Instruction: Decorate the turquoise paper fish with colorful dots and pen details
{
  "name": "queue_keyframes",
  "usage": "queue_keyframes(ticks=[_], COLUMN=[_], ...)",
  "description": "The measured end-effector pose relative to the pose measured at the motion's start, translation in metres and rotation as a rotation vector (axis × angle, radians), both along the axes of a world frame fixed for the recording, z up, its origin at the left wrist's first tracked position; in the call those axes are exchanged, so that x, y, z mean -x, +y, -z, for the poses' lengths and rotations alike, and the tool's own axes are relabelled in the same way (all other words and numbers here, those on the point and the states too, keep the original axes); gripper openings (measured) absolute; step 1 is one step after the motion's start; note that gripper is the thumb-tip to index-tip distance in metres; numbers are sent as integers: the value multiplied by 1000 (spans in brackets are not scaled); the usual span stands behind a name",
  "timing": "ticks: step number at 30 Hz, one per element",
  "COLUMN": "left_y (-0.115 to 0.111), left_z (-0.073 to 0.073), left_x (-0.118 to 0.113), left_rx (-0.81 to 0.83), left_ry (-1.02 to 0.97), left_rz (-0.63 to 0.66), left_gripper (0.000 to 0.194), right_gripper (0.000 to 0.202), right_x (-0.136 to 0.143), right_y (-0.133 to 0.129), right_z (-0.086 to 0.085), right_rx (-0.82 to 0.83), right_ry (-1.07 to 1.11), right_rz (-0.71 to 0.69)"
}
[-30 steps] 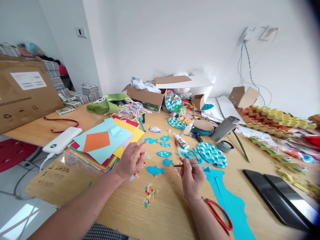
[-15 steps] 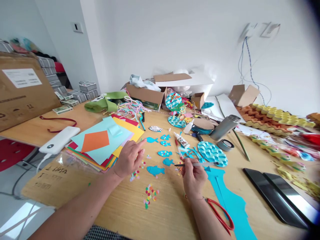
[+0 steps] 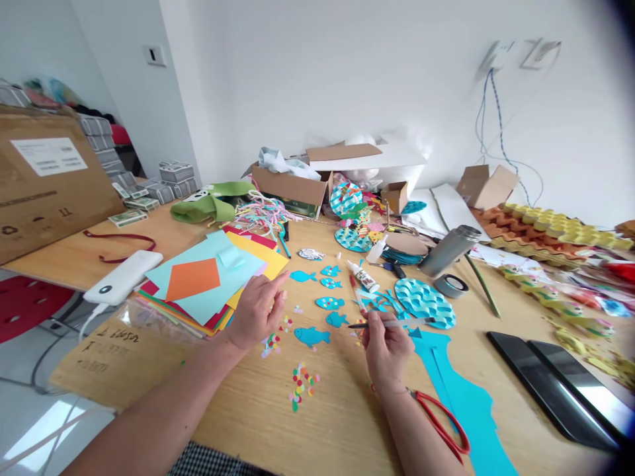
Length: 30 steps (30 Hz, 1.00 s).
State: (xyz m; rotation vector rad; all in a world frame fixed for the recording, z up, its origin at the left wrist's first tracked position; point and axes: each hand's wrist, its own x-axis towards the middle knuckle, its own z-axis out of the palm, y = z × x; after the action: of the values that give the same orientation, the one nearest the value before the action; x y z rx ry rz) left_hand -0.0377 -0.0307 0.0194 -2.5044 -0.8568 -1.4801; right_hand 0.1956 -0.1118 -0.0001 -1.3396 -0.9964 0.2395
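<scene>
My left hand [image 3: 256, 311] hovers over the table with its index finger stretched out and the thumb apart, holding nothing. Its fingertip is beside the tail-less end of a plain blue paper fish [image 3: 302, 276]. A pen [image 3: 360, 326] with a dark tip lies pinched in my right hand [image 3: 388, 350], pointing left. Just left of the pen tip are a small blue fish [image 3: 337, 320] and a larger one [image 3: 312, 336]. A dotted fish [image 3: 330, 303] lies above them. Colourful paper dots [image 3: 302, 382] are scattered between my hands. Red-handled scissors [image 3: 444, 420] lie partly beneath my right forearm.
Coloured paper sheets [image 3: 198, 311] are stacked at left, near a white power bank [image 3: 123, 276]. A glue bottle [image 3: 364, 277], a blue wavy disc [image 3: 425, 303], a steel flask [image 3: 450, 251] and tape [image 3: 450, 286] stand beyond my right hand. Cut blue paper [image 3: 464, 396] and black phones [image 3: 550, 390] lie right.
The whole view has shifted slightly to the right. Both hands keep nearly the same pose, and the pen stays in my right hand.
</scene>
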Motion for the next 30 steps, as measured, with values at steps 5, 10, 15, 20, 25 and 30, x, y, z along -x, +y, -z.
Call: queue_keyframes(ticks=[5, 10, 15, 20, 25, 30], left_y=[0, 0, 1, 1, 1, 1], left_z=[1, 2, 2, 2, 1, 1], left_x=[-1, -1, 0, 0, 0, 0], left_rx=[17, 15, 13, 3, 17, 14], left_ry=[12, 11, 1, -5, 11, -3], left_rz=[10, 0, 3, -7, -19, -9], left_gripper=[43, 40, 41, 41, 41, 41], right_gripper=[40, 41, 42, 42, 43, 43], right_x=[-1, -1, -1, 0, 0, 0], right_y=[0, 1, 1, 1, 0, 0], right_z=[0, 2, 2, 0, 1, 0], right_rx=[13, 5, -2, 8, 31, 36], right_ry=[-2, 21, 30, 40, 34, 26], right_rz=[15, -8, -6, -5, -6, 11])
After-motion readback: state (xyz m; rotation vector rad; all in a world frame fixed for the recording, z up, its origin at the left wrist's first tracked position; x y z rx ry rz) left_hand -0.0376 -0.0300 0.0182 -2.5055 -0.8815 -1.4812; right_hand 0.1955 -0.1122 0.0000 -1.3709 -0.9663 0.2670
